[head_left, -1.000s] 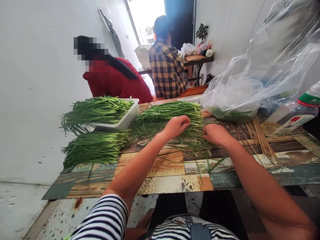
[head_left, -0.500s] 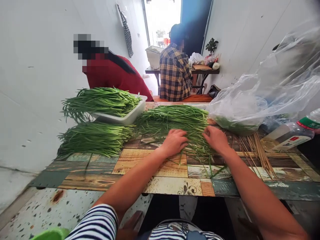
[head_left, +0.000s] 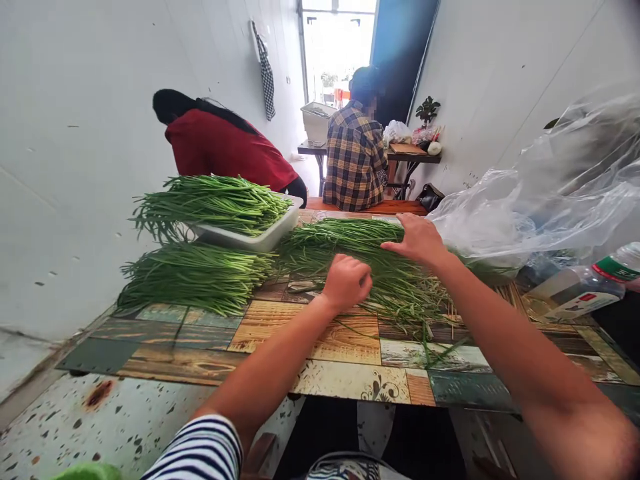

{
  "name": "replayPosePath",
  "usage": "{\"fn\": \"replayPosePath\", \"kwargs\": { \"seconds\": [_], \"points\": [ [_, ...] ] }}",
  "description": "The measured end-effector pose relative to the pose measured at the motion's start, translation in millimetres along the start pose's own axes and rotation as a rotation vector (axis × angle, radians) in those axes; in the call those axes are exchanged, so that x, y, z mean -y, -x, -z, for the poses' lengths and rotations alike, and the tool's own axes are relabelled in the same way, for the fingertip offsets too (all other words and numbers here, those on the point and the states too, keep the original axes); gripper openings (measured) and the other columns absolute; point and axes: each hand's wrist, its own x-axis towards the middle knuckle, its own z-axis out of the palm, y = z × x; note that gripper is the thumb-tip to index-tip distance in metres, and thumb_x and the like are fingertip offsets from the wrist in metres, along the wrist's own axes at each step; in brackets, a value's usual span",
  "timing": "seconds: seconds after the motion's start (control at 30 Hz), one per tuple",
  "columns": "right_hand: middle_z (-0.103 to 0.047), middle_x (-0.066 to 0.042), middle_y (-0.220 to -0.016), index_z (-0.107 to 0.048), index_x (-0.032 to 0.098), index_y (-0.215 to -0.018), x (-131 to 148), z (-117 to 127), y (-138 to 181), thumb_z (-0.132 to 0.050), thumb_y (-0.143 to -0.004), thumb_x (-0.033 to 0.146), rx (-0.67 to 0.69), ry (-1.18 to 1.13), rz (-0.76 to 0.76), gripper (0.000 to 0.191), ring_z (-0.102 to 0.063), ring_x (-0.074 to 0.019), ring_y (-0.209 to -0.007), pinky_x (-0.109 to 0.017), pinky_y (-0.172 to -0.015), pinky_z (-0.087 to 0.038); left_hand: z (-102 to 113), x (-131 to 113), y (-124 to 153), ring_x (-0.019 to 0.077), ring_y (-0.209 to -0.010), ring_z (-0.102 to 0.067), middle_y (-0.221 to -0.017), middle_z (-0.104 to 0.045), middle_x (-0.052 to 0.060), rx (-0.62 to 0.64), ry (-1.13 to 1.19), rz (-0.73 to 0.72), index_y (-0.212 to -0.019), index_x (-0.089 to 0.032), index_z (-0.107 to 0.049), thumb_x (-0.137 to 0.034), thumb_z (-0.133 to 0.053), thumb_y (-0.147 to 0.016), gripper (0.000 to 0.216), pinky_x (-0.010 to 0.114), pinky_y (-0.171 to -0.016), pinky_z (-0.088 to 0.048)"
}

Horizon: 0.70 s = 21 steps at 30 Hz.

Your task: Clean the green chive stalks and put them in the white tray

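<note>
A loose pile of garlic chives (head_left: 345,231) lies across the middle of the table, with shorter scraps strewn at its near edge. My left hand (head_left: 347,283) is curled into a fist at the front of this pile; whether anything is inside it is hidden. Over the pile's right end reaches my right hand (head_left: 417,239), thumb and fingers spread apart. To the left, a neater bundle of chives (head_left: 200,277) rests on the table. Behind that bundle, more chives (head_left: 225,203) are heaped on a white plastic tray (head_left: 273,233).
On the right stand a clear plastic bag (head_left: 490,213) with greens in it and a bottle (head_left: 585,283) lying tilted. Thin wooden sticks (head_left: 513,297) partly show behind my right forearm. Two people, one in red (head_left: 225,147) and one in plaid (head_left: 353,157), are beyond the table (head_left: 310,327).
My right hand has moved up and away to the far right end of the pile, its fingers opening. My left hand has curled into a fist. The person in red has leaned lower.
</note>
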Motion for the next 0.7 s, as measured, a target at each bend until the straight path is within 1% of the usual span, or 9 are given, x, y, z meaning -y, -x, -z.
{"fn": "replayPosePath", "kwargs": {
  "seconds": [0.1,0.17,0.27,0.37,0.43,0.5,0.57,0.63,0.7],
  "points": [
    [-0.063,-0.018,-0.118,-0.053,0.011,-0.123,-1,-15,-48,-0.070,-0.061,0.067,0.337,0.021,-0.014,0.085,-0.060,-0.0304,-0.104,-0.036,-0.085,-0.045,-4,-10,2,0.0174,-0.071,-0.055,-0.071,-0.063,0.007,0.034,0.011,-0.216,-0.070,-0.019,-0.064,-0.028,-0.046,-0.087,0.026,0.038,-0.081,-0.039],
    [-0.065,-0.016,-0.113,-0.056,0.012,-0.120,-2,-28,-63,-0.072,-0.060,0.065,0.462,0.004,0.030,0.082,-0.062,-0.0269,-0.099,-0.032,-0.079,-0.047,-4,-16,3,0.0165,-0.066,-0.054,-0.064,-0.061,0.006,0.035,0.010,-0.345,-0.065,-0.018,-0.061,-0.027,-0.046,-0.086,0.028,0.037,-0.076,-0.039],
    [-0.067,-0.015,-0.109,-0.058,0.012,-0.116,1,-42,-51,-0.072,-0.068,0.053,0.383,0.029,0.091,0.066,-0.063,-0.0265,-0.097,-0.032,-0.079,-0.047,-3,-20,2,0.0157,-0.061,-0.053,-0.059,-0.059,0.004,0.013,0.001,-0.434,-0.063,-0.018,-0.060,-0.025,-0.045,-0.086,0.029,0.036,-0.070,-0.039],
    [-0.066,-0.015,-0.114,-0.059,0.015,-0.117,10,-48,-5,-0.066,-0.077,0.037,0.206,0.034,0.195,0.046,-0.061,-0.0273,-0.101,-0.036,-0.085,-0.046,0,-24,0,0.0160,-0.062,-0.054,-0.058,-0.059,0.004,-0.003,0.008,-0.427,-0.063,-0.018,-0.060,-0.025,-0.044,-0.086,0.029,0.036,-0.070,-0.040],
    [-0.062,-0.014,-0.122,-0.057,0.017,-0.121,17,-49,31,-0.057,-0.083,0.027,0.113,0.035,0.317,0.040,-0.058,-0.0273,-0.110,-0.039,-0.093,-0.043,5,-29,-2,0.0167,-0.067,-0.056,-0.063,-0.062,0.005,0.004,0.037,-0.428,-0.066,-0.018,-0.062,-0.026,-0.044,-0.087,0.028,0.037,-0.076,-0.042],
    [-0.054,-0.015,-0.133,-0.050,0.016,-0.132,22,-49,62,-0.049,-0.086,0.021,0.033,0.054,0.397,0.047,-0.048,-0.0282,-0.124,-0.043,-0.104,-0.034,14,-33,-4,0.0185,-0.082,-0.059,-0.080,-0.067,0.007,0.008,0.064,-0.390,-0.076,-0.019,-0.065,-0.029,-0.045,-0.087,0.024,0.039,-0.089,-0.042],
    [-0.043,-0.016,-0.144,-0.039,0.013,-0.141,22,-47,82,-0.050,-0.085,0.026,-0.001,0.038,0.438,0.059,-0.034,-0.0287,-0.135,-0.046,-0.112,-0.024,23,-33,-4,0.0231,-0.105,-0.057,-0.108,-0.066,0.010,0.007,0.072,-0.263,-0.099,-0.021,-0.065,-0.040,-0.049,-0.087,0.027,0.042,-0.101,-0.036],
    [-0.032,-0.016,-0.151,-0.028,0.012,-0.147,16,-43,93,-0.055,-0.082,0.036,-0.004,-0.001,0.421,0.074,-0.025,-0.0288,-0.141,-0.047,-0.114,-0.019,29,-26,-2,0.0304,-0.127,-0.044,-0.133,-0.053,0.014,0.042,0.043,-0.058,-0.126,-0.020,-0.053,-0.058,-0.058,-0.078,0.062,0.047,-0.109,-0.029],
    [-0.028,-0.016,-0.153,-0.022,0.013,-0.148,7,-39,99,-0.058,-0.080,0.046,-0.014,-0.023,0.333,0.084,-0.021,-0.0295,-0.142,-0.049,-0.114,-0.018,28,-14,1,0.0379,-0.137,-0.028,-0.146,-0.037,0.019,0.138,-0.021,0.140,-0.142,-0.017,-0.035,-0.071,-0.066,-0.061,0.102,0.053,-0.112,-0.022]
  ]
}}
